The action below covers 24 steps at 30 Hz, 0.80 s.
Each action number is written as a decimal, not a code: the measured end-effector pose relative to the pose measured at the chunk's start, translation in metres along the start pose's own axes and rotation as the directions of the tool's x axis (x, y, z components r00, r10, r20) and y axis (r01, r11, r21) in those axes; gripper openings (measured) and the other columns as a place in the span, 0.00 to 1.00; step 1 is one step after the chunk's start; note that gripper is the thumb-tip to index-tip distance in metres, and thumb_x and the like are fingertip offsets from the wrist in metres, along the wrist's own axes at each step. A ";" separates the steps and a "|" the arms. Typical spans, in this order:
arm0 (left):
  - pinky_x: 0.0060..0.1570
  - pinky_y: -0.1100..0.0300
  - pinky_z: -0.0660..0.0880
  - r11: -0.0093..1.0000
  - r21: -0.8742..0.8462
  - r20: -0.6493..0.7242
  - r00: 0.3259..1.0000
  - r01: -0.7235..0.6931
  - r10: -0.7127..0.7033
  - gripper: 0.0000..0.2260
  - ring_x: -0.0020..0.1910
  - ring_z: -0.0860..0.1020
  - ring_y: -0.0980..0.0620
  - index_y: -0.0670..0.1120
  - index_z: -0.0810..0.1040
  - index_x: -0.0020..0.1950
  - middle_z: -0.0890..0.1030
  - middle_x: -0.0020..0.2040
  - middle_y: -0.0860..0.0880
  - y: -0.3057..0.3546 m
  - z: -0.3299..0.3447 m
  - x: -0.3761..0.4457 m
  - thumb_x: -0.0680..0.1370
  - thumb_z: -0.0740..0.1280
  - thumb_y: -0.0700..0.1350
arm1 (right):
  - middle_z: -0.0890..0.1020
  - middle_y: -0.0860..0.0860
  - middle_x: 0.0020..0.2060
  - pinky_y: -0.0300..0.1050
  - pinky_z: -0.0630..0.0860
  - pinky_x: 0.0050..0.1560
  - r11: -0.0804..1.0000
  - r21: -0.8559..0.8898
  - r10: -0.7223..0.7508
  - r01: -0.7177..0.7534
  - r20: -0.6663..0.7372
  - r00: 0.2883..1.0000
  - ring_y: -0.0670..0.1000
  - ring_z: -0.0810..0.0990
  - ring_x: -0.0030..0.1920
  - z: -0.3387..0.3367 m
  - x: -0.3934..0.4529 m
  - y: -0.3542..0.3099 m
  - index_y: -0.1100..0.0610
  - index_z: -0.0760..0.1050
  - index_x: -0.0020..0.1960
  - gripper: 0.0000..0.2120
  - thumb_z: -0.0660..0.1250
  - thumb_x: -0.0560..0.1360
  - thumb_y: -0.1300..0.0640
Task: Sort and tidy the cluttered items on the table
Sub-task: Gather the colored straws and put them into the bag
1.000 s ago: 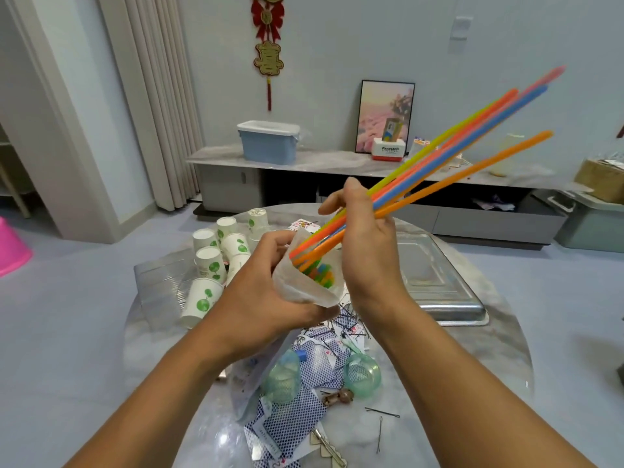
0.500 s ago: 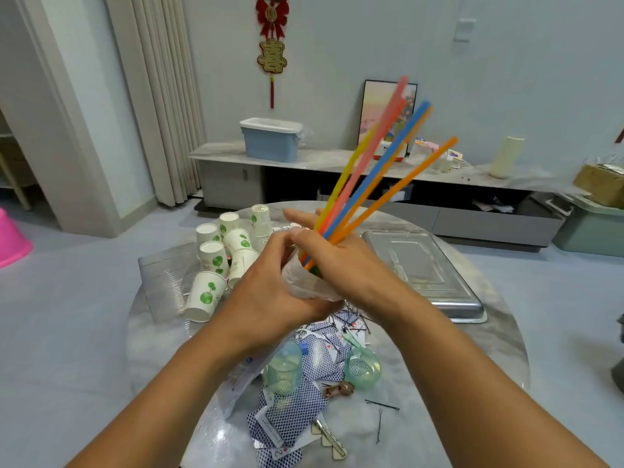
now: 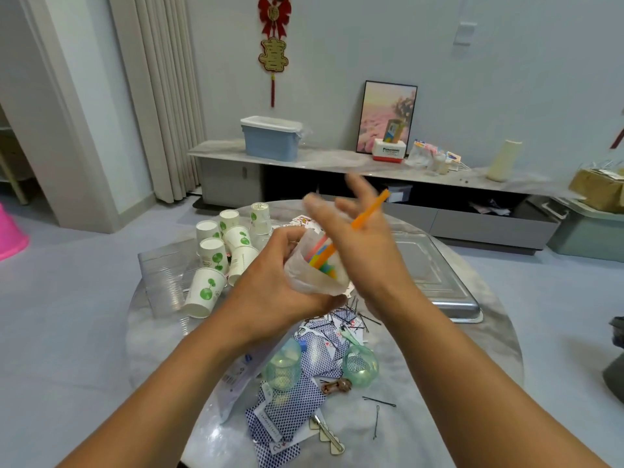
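head view: straws [image 3: 324, 256] now sunk in bag [image 3: 305, 282] (orange protrudes).

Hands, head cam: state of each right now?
Left hand: grips the clear bag of straws.
Right hand: fingers spread, motion-blurred; orange straw crosses it, grip unclear.

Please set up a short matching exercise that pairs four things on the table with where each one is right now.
Things:
1. straws
2. paper cups
3. metal tray
4. playing cards

Places:
A. far left part of the table, several lying tipped over
B. right side of the table, behind the right hand
C. near edge of the table, below both arms
D. in the clear bag held by the left hand

Pairs: 1-D, 2-A, 3-B, 4-C
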<state>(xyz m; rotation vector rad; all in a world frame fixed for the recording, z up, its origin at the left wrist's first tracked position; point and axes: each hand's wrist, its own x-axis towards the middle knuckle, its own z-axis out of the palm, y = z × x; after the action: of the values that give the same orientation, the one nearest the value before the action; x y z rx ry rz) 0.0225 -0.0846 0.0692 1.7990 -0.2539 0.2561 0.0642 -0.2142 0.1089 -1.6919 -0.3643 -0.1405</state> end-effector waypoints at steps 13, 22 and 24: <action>0.37 0.72 0.74 0.999 0.041 -0.121 0.993 0.011 -0.005 0.31 0.43 0.80 0.69 0.51 0.71 0.62 0.81 0.49 0.56 -0.001 -0.004 0.001 0.65 0.82 0.37 | 0.65 0.43 0.78 0.52 0.56 0.79 0.885 -0.318 -0.278 0.340 0.224 0.934 0.39 0.59 0.78 -0.001 -0.014 0.016 0.49 0.63 0.80 0.24 0.53 0.85 0.44; 0.41 0.66 0.77 0.995 0.097 -0.124 0.992 0.001 0.011 0.31 0.45 0.83 0.60 0.61 0.69 0.61 0.83 0.50 0.60 -0.012 -0.015 0.004 0.66 0.80 0.42 | 0.85 0.44 0.55 0.55 0.55 0.79 0.686 -0.430 -0.511 0.587 0.289 0.809 0.42 0.81 0.59 0.006 -0.021 0.032 0.53 0.83 0.57 0.17 0.59 0.83 0.47; 0.42 0.65 0.78 0.996 0.085 -0.145 0.989 -0.005 0.018 0.30 0.45 0.83 0.60 0.60 0.69 0.61 0.82 0.50 0.60 -0.011 -0.015 0.005 0.67 0.81 0.43 | 0.84 0.47 0.57 0.56 0.62 0.76 0.689 -0.406 -0.587 0.600 0.172 0.791 0.44 0.80 0.60 0.006 -0.021 0.030 0.56 0.82 0.60 0.16 0.63 0.81 0.48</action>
<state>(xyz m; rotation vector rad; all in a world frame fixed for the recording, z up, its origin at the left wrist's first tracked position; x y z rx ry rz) 0.0301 -0.0679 0.0646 1.8526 -0.1513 0.4104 0.0529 -0.2148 0.0736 -1.9666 -0.9658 -0.7351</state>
